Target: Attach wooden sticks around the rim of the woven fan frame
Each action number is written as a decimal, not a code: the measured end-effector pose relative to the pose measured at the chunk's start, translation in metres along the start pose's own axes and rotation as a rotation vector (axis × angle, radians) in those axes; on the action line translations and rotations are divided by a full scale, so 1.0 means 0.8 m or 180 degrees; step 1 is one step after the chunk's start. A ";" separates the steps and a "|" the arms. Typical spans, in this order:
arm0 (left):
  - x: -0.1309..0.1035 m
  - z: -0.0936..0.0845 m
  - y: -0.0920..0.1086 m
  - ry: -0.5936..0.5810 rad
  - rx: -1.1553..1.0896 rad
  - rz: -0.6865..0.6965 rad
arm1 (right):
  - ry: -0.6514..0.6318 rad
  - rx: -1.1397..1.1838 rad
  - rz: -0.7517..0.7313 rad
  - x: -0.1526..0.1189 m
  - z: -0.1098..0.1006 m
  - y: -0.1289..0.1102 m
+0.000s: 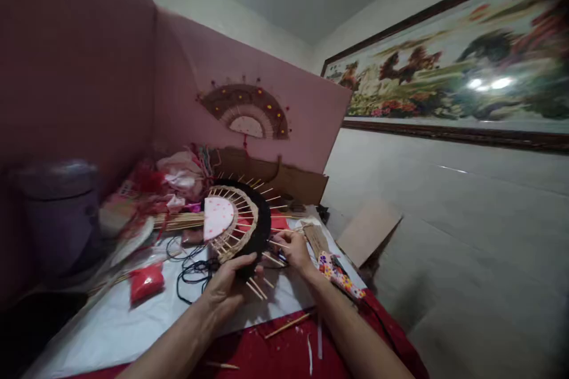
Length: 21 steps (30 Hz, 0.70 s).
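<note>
Left hand clamps the woven fan at six o'clock; right hand pinches its spokes at four: keep spacing even.

Left hand curled, gripping; right hand, farther forward, pinching (both forearms bare).

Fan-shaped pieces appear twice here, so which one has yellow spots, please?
The fan-shaped piece on the pink panel has yellow spots on its brown band; the lower one, held in the left hand, has a plain black band.
</note>
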<state>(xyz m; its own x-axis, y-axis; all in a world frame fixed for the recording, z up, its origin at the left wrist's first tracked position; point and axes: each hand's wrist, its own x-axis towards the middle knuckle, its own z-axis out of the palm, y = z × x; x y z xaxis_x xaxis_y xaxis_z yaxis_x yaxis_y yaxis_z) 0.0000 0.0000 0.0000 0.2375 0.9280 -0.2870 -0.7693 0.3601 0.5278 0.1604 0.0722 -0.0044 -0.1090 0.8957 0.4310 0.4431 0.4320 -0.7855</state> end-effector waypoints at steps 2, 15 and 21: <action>0.000 0.001 0.000 -0.0013 0.0049 -0.0022 | 0.0153 -0.0038 -0.0032 0.005 -0.002 -0.002; -0.001 0.002 -0.004 0.0223 0.0423 0.0125 | 0.0636 -0.0572 -0.0433 0.020 -0.037 -0.010; 0.000 -0.001 -0.005 0.0162 0.0427 0.0178 | 0.0322 -0.0729 -0.0733 0.040 -0.051 -0.015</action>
<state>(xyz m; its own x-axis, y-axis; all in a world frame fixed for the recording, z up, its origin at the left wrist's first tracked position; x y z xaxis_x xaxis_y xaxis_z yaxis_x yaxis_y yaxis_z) 0.0025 -0.0011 -0.0028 0.1635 0.9422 -0.2925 -0.6935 0.3207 0.6451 0.1875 0.0916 0.0368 -0.1456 0.7574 0.6366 0.6067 0.5766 -0.5472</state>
